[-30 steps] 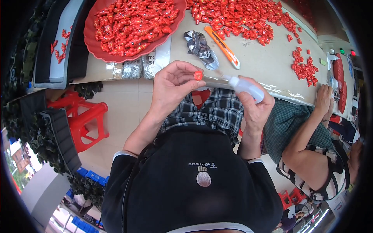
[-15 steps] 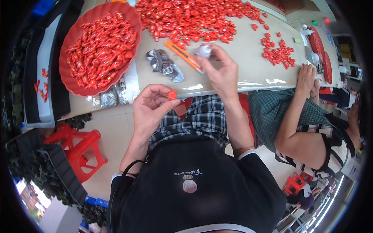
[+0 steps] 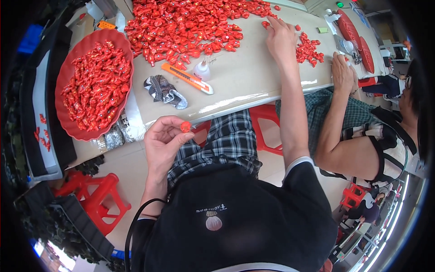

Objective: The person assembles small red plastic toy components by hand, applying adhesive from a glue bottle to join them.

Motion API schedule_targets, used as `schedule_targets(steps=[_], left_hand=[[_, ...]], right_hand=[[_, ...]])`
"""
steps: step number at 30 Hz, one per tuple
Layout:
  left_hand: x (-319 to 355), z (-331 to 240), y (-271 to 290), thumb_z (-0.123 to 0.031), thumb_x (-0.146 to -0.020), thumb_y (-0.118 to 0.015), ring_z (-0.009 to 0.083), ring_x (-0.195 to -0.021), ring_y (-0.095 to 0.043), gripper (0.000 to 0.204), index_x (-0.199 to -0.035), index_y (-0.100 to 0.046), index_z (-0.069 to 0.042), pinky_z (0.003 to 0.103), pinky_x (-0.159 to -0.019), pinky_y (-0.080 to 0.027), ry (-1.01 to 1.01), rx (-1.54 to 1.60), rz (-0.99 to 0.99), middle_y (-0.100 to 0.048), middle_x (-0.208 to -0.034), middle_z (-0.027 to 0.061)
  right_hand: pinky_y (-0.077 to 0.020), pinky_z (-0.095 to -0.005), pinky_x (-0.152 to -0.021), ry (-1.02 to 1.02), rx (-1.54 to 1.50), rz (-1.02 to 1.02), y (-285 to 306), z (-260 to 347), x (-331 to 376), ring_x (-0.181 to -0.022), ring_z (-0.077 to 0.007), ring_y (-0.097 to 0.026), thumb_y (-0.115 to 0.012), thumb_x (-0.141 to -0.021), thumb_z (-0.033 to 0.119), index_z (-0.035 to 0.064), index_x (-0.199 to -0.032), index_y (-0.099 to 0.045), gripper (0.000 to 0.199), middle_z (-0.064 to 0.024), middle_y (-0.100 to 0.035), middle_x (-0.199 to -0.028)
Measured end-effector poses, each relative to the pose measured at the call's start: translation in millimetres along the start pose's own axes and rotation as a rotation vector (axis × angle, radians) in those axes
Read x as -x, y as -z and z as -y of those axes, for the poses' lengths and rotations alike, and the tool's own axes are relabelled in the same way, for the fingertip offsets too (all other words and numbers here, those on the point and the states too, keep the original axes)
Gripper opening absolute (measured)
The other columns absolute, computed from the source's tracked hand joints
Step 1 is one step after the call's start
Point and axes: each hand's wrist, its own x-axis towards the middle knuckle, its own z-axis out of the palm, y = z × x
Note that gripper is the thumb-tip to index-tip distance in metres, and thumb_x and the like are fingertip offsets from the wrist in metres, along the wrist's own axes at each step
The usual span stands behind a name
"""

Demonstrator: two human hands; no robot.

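My left hand [image 3: 162, 140] pinches a small red shiny plastic piece [image 3: 186, 126] between thumb and fingertips, just off the table's front edge. Stretched far forward over the table, my right hand [image 3: 282, 41] has its fingers extended, the tips beside a small loose red piece [image 3: 265, 24]; whether they touch it I cannot tell. Between the hands a white squeeze bottle [image 3: 202, 72] with a narrow tip stands upright. Beside it lie an orange utility knife [image 3: 186, 78] and a crumpled grey patterned cloth [image 3: 164, 92].
A large heap of red pieces [image 3: 181, 34] covers the table's far side. At left is a red scalloped basin [image 3: 61, 99] full of similar parts. A smaller red cluster [image 3: 309, 49] lies right, near a co-worker's hand [image 3: 343, 75]. Red stools [image 3: 106, 199] stand below.
My right hand has let go of the white bottle, now standing by the knife, and has reached forward and right to the loose red pieces. My left hand still pinches its red piece.
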Motion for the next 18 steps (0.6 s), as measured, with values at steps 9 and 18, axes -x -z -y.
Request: schedule_targets(steps=[9, 18], left_hand=[[-1.4, -1.5, -5.8, 0.012, -0.072, -0.063, 0.0137, -0.072, -0.062, 0.024, -0.093, -0.054, 0.005, 0.024, -0.066, -0.051, 0.007, 0.026, -0.005, -0.061, -0.083, 0.0093], [3.1, 4.3, -3.6, 0.009, -0.073, -0.065, 0.0128, -0.072, -0.062, 0.024, -0.096, -0.058, 0.007, 0.023, -0.062, -0.051, -0.013, 0.026, 0.025, -0.062, -0.087, 0.0096]], right_hand=[[-0.0461, -0.0274, -0.073, 0.035, -0.57, 0.377, 71.2, 64.3, 22.6, -0.085, -0.0177, -0.06, -0.057, -0.082, 0.009, 0.0056, -0.104, -0.061, 0.023, -0.0111, -0.063, -0.094], [-0.051, -0.0282, -0.065, 0.027, -1.124, 0.649, 123.2, 134.4, 86.9, -0.074, -0.0213, -0.064, -0.067, -0.071, 0.002, -0.0011, -0.088, -0.065, 0.018, -0.0115, -0.065, -0.083]])
